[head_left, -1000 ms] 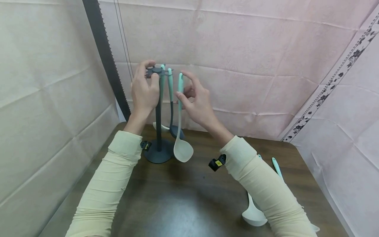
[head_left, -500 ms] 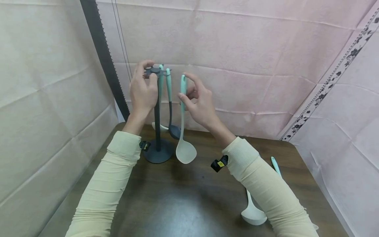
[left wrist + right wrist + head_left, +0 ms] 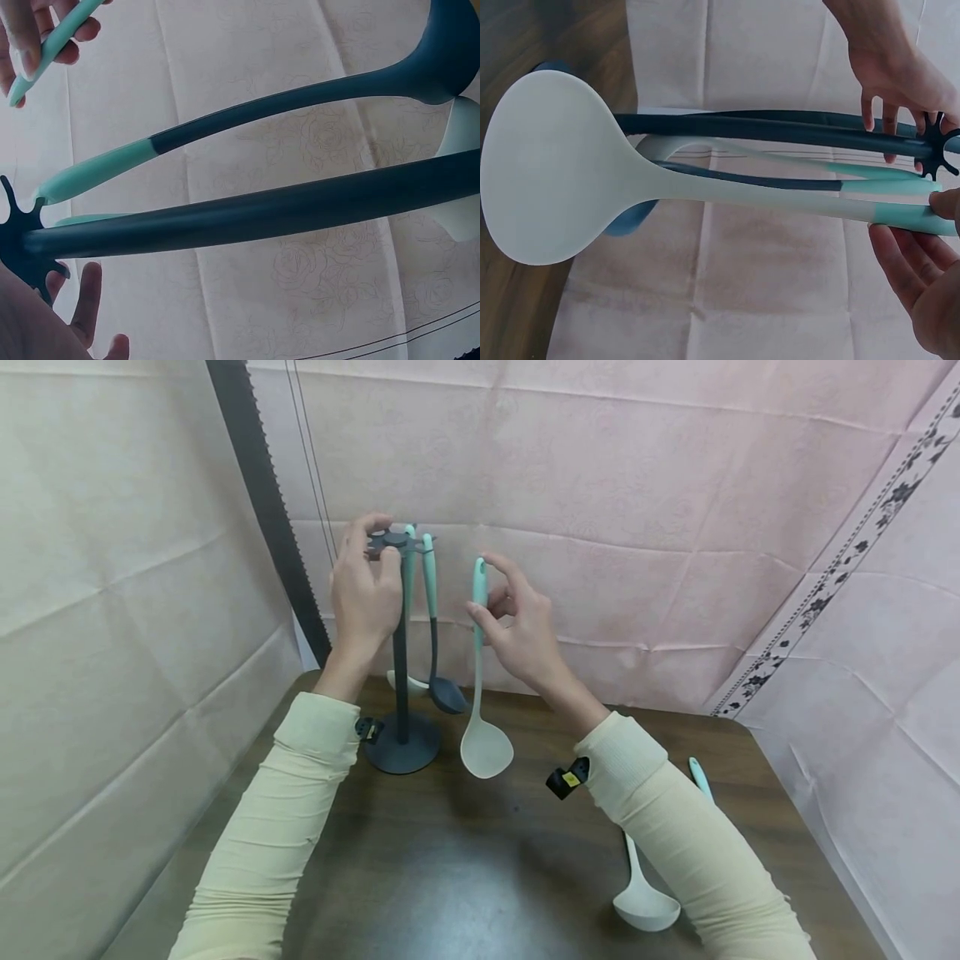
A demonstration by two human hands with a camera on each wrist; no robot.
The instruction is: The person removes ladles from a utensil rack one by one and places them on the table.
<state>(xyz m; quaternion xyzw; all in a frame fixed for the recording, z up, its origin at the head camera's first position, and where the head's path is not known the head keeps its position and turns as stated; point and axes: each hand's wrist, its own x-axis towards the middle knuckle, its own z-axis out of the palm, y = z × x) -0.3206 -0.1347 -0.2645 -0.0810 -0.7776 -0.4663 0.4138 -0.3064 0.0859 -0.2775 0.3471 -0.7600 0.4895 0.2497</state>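
white ladle (image 3: 487, 750) — mint handle (image 3: 479, 581), grey stand (image 3: 402, 754), brown table (image 3: 450, 877), black-flowered border (image 3: 831, 585)

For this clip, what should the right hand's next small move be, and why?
Probably carry the white spoon rightward and lower it toward the table. The right hand holds it by its green handle, clear of the stand; over the last second it has moved farther from that stand, and a white ladle already lies off to the right.
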